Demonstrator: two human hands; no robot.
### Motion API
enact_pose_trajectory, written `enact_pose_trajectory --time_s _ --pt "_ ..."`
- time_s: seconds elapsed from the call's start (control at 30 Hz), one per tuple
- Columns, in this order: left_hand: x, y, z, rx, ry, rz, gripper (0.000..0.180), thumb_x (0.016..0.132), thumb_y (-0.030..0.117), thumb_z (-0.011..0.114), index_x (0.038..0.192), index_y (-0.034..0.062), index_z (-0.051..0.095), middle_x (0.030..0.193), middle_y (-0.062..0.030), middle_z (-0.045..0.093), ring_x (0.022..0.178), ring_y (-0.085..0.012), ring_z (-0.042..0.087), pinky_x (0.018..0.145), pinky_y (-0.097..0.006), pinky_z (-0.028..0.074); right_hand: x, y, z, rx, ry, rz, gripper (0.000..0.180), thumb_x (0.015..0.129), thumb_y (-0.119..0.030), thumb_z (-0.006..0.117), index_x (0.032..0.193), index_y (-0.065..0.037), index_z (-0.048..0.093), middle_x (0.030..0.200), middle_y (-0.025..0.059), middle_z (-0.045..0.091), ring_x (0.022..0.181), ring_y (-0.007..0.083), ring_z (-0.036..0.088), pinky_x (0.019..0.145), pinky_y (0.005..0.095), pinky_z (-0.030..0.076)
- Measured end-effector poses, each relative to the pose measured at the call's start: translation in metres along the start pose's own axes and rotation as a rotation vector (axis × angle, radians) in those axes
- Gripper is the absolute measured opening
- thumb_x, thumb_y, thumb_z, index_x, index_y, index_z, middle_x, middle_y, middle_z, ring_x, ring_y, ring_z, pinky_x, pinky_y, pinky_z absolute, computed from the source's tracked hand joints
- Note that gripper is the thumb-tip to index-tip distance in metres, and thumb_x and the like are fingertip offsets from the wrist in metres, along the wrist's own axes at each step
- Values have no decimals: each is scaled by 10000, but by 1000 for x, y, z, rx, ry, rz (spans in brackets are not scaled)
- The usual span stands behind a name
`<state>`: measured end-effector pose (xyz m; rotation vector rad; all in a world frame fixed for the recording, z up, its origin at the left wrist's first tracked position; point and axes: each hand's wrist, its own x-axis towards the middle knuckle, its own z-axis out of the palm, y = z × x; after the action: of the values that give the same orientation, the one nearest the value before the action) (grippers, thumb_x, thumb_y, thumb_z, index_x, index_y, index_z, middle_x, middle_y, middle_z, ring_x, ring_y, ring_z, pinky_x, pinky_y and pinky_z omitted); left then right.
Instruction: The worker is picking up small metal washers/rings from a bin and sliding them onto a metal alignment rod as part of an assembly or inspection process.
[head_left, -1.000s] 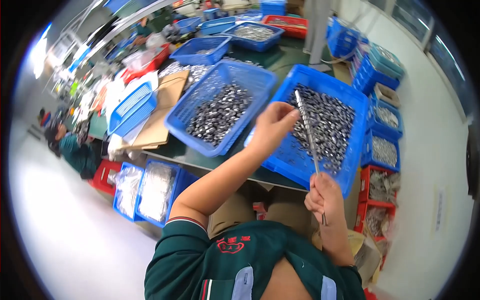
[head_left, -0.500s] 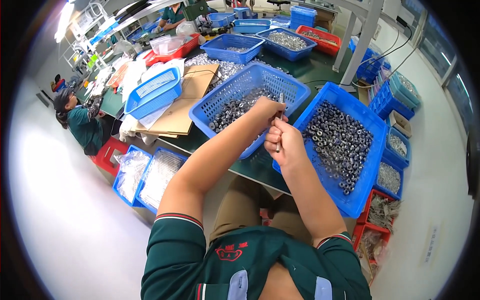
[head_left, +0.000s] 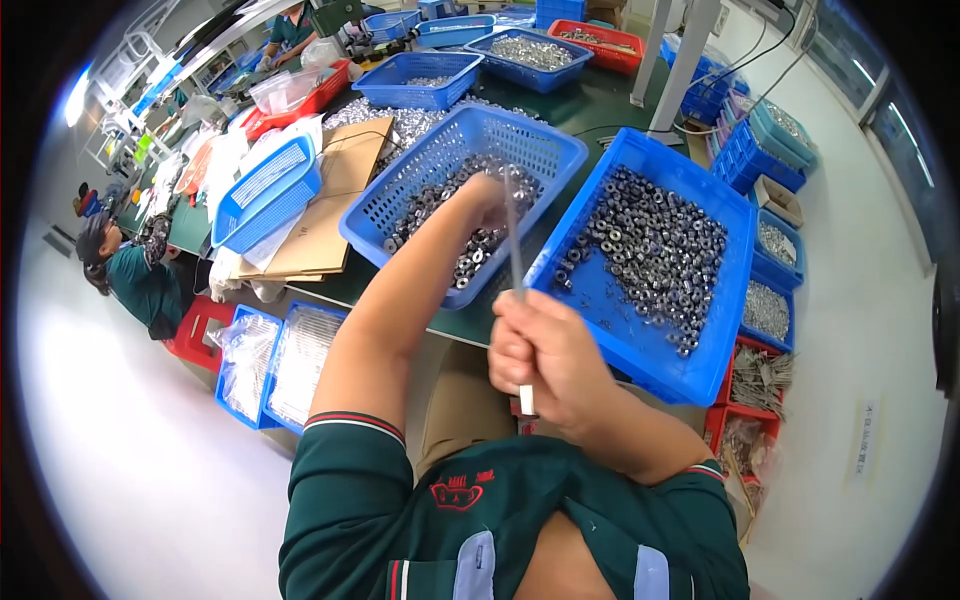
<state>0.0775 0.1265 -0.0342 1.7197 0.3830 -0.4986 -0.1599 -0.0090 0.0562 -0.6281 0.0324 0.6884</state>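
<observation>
Left hand (head_left: 485, 195), right hand (head_left: 545, 350) moved apart | left over basket (head_left: 530, 138), can't tell grip | right clamped low on rod (head_left: 515, 250)

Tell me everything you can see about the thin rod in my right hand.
The rod is slender, straight and grey, metal by its look. The right hand grips its lower part, leaving a short, bright end sticking out below the fist. The longer part points up and away, leaning slightly left, across the view of the perforated blue basket. Its upper stretch is blurred; whether the left hand touches it isn't clear.
</observation>
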Motion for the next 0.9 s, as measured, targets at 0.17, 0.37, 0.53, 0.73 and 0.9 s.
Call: enact_pose_trajectory --time_s 0.17,0.37,0.53,0.73,0.9 --pt "11 2 -10 294 202 387 152 824 130 569 807 -7 631 567 -81 585 383 -136 515 306 -269 348 -53 -51 11 -509 86 -112 149 906 -159 498 1001 -50 460 576 -39 386 445 30 347 405 204 300" --pt "-63 26 68 318 72 747 247 780 178 598 960 19 658 781 -126 675 656 -195 654 658 -322 517 -110 -68 50 -523 -424 176 349 841 -89 570 1158 -34 435 639 -29 473 557 25 439 530 207 329" --pt "-96 2 93 711 -91 912 213 786 160 582 961 63 654 820 -154 655 797 -312 628 727 -385 491 -129 -56 41 -562 -552 -47 367 812 -104 618 1107 3 429 574 -7 427 430 51 373 422 184 282" --pt "-88 -13 106 1458 -102 1104 127 730 72 553 833 55 626 843 -155 633 846 -354 614 722 -447 490 -141 -49 42 -582 -431 -202 310 751 -86 627 1002 15 477 575 43 497 441 128 449 414 278 310" --pt "-81 -26 115 1902 38 1294 156 674 169 630 821 121 641 853 -14 630 947 -182 521 815 -321 352 -111 -45 15 -491 -415 70 291 850 -141 557 1109 -47 462 682 -21 473 611 38 450 557 222 358"
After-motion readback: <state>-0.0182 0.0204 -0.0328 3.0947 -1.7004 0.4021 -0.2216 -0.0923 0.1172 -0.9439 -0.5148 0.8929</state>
